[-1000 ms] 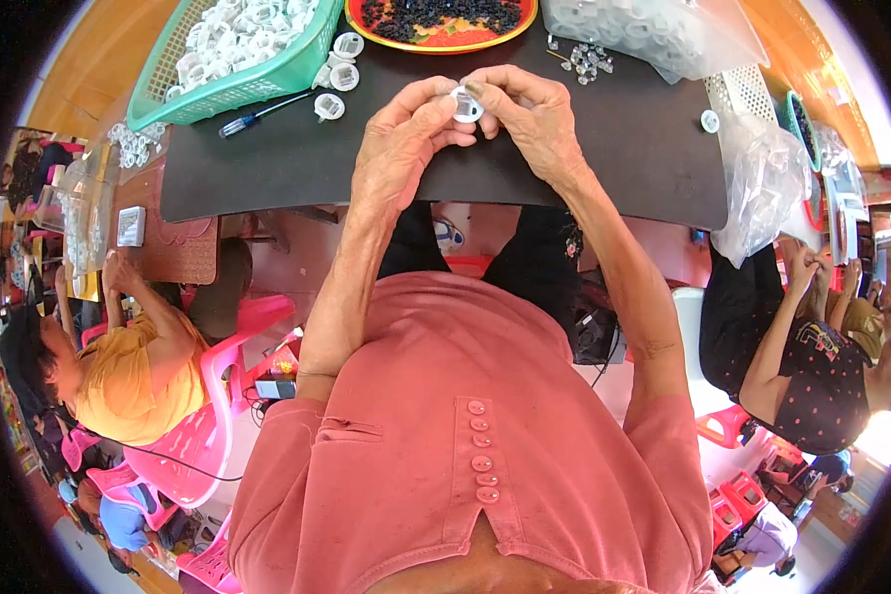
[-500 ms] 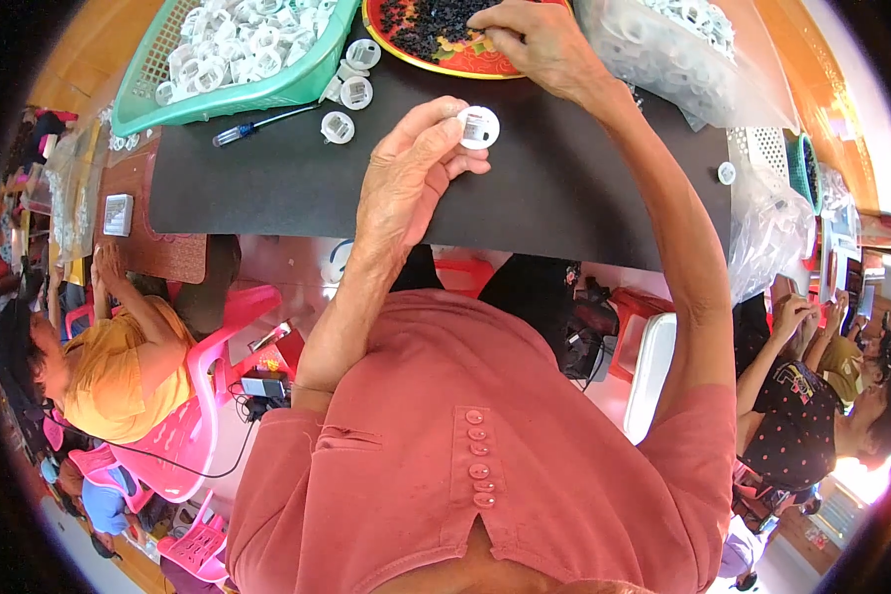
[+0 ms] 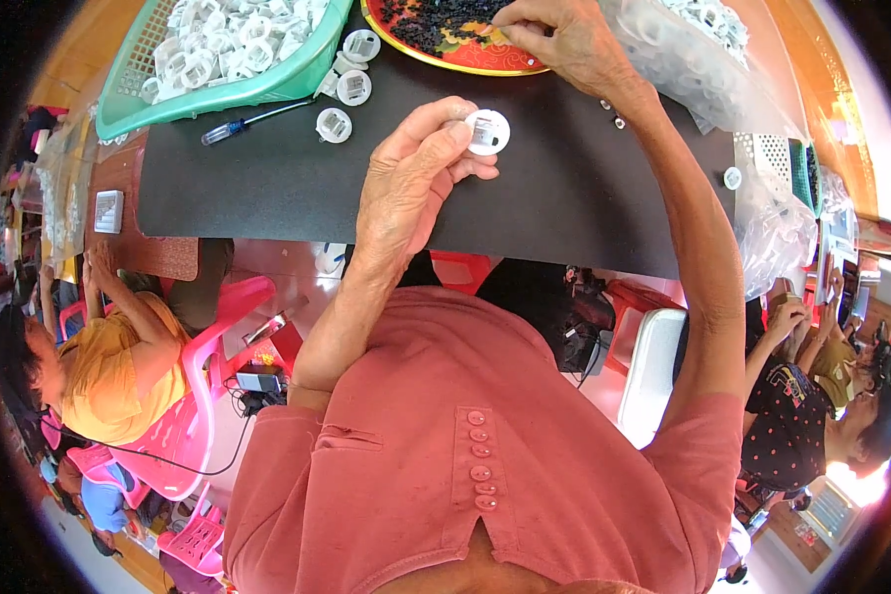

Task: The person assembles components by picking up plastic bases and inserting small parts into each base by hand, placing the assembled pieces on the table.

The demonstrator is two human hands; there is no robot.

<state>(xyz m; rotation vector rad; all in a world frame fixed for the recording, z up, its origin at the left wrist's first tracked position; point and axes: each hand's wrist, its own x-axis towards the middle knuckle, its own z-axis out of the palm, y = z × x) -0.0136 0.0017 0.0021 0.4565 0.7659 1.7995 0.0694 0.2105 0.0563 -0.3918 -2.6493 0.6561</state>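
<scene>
A round white plastic part (image 3: 488, 132) with a small dark slot is pinched between the thumb and fingers of my left hand (image 3: 411, 168), held over the dark table. At the far side, my right hand (image 3: 574, 45) is over the right edge of a red, yellow-rimmed tray (image 3: 510, 67). Its thumb and forefinger are drawn together; whatever is between them is too small or hidden to make out. Many tiny black pieces (image 3: 431, 25) are spread in that tray. Several more white round parts (image 3: 353, 87) lie left of the tray.
A green basket (image 3: 218, 109) heaped with white parts stands far left, a screwdriver (image 3: 257, 123) before it. A clear plastic bag (image 3: 683, 74) of white parts is far right. Another white part (image 3: 732, 178) sits near the right edge. Co-workers sit on both sides.
My right hand has shifted right across the tray toward its edge. The left hand keeps its hold on the white part, nearly still. Tiny pieces now show beside my right forearm.
</scene>
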